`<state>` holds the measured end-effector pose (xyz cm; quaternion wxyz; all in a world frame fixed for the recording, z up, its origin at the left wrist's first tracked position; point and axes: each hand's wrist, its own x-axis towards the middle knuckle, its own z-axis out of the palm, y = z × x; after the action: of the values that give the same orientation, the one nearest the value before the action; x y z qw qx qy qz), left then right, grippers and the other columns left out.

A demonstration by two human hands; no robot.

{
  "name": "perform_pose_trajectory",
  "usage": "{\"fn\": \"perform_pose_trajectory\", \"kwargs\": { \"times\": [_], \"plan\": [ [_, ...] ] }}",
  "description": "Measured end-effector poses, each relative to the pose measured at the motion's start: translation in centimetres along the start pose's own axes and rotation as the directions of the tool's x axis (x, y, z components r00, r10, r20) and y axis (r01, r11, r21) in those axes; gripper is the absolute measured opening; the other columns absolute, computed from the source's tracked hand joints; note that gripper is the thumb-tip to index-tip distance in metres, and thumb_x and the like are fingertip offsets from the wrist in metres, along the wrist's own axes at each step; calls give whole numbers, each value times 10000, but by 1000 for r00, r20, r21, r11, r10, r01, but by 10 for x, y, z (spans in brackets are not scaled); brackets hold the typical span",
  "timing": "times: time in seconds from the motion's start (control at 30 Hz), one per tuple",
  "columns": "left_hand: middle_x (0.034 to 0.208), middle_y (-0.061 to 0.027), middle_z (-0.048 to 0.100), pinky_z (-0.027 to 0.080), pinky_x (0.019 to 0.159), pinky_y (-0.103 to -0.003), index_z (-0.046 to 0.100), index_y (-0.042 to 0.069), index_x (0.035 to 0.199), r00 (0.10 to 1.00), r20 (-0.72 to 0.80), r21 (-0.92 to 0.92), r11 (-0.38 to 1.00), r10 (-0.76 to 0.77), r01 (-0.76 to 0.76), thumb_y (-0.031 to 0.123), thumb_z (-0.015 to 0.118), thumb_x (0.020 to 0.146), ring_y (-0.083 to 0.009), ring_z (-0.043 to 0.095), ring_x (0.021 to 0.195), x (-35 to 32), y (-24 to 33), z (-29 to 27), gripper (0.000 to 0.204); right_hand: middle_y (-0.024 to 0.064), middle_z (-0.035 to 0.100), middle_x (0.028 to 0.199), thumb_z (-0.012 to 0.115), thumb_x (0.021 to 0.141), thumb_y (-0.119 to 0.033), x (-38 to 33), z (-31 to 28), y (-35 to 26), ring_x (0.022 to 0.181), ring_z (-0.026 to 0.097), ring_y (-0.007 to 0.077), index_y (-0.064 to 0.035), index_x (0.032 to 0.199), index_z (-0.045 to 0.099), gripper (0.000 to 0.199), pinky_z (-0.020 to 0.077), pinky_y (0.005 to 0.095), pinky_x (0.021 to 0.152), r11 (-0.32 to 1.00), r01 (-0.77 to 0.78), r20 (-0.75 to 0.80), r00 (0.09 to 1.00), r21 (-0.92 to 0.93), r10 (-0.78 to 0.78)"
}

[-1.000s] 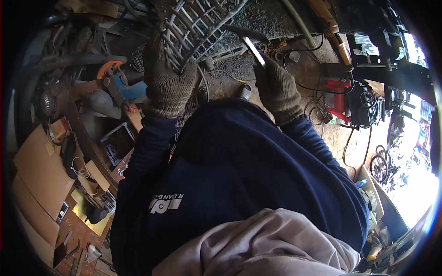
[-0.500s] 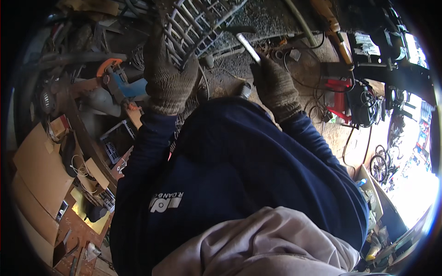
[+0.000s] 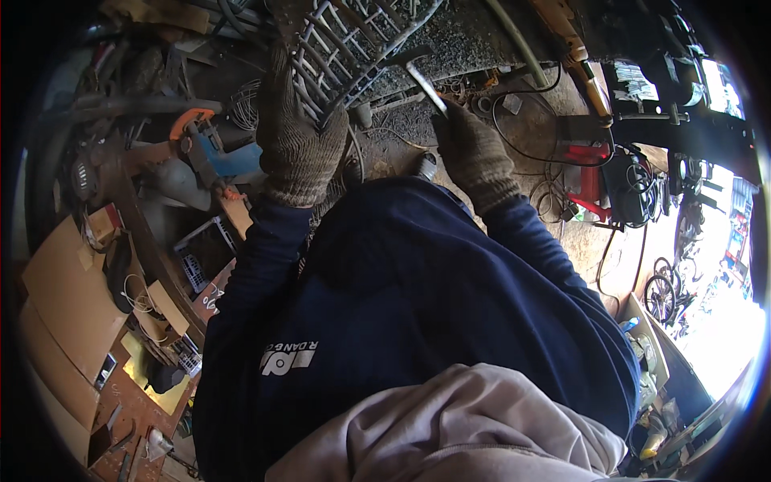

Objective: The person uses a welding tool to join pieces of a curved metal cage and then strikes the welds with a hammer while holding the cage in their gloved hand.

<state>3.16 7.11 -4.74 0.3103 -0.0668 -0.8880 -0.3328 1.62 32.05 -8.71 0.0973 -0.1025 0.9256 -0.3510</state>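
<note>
My left hand [image 3: 303, 153], in a brown knitted work glove, is closed on the near corner of a metal grate [image 3: 341, 52] made of crossed bars. The grate is tilted, and its far part runs out past the top of the view. In a matching glove, my right hand [image 3: 474, 153] is wrapped round the shiny metal handle of a chipping hammer [image 3: 424, 86]. The hammer's dark, narrow head lies close to the grate's right edge; I cannot tell whether they touch.
Dark grit covers the work surface [image 3: 474, 52] beyond my hands. At the left are a blue and orange tool [image 3: 229, 158] and cardboard [image 3: 76, 281]. An angle grinder-like orange tool [image 3: 574, 48] lies far right. A red machine with cables [image 3: 590, 181] stands at the right.
The hammer's head has shifted left, closer to the grate's edge, with my right hand moving slightly left. My left hand and the grate have shifted slightly right.
</note>
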Motion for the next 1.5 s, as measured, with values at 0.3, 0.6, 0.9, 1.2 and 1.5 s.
{"fn": "perform_pose_trajectory", "kwargs": {
  "times": [0.3,0.6,0.9,1.2,1.5],
  "plan": [
    [1425,-253,476,445,1077,-413,375,-62,1450,1000,20,28,1000,-10,10,104,728,842,-348,518,1307,-1,3,1,722,194,695,979,564,995,-305,-2,-10,-23,921,682,388,-82,1291,582,371,538,466,753,999,26,-25,999,-39,-27],
    [1425,-258,470,453,1068,-426,381,-44,1458,998,24,159,985,60,-63,156,729,844,-376,524,1293,2,2,-3,734,126,662,817,522,1024,-332,12,0,4,761,695,237,-61,1196,605,331,535,370,659,995,44,-30,998,-85,-47],
    [1391,-255,501,474,1037,-424,410,-39,1439,1000,-18,88,996,23,-21,168,753,823,-371,547,1261,-1,1,1,735,179,658,826,568,1002,-261,11,-2,2,768,658,389,-54,1147,615,256,516,446,653,992,72,-47,996,-105,-78],
    [929,-81,696,549,854,-376,503,-9,1320,999,4,43,998,45,-45,121,784,777,-223,678,925,10,27,-4,625,175,686,921,549,998,-308,2,0,12,857,673,397,-78,1212,583,317,529,491,717,983,81,-110,989,-162,-100],
    [898,-70,671,549,801,-349,522,-11,1287,998,19,-46,997,58,-57,119,752,812,-221,669,844,12,32,-4,543,199,694,957,558,997,-305,-1,-6,-7,901,687,388,-61,1214,613,332,545,456,753,991,-38,-26,999,-126,35]
  ]
}}
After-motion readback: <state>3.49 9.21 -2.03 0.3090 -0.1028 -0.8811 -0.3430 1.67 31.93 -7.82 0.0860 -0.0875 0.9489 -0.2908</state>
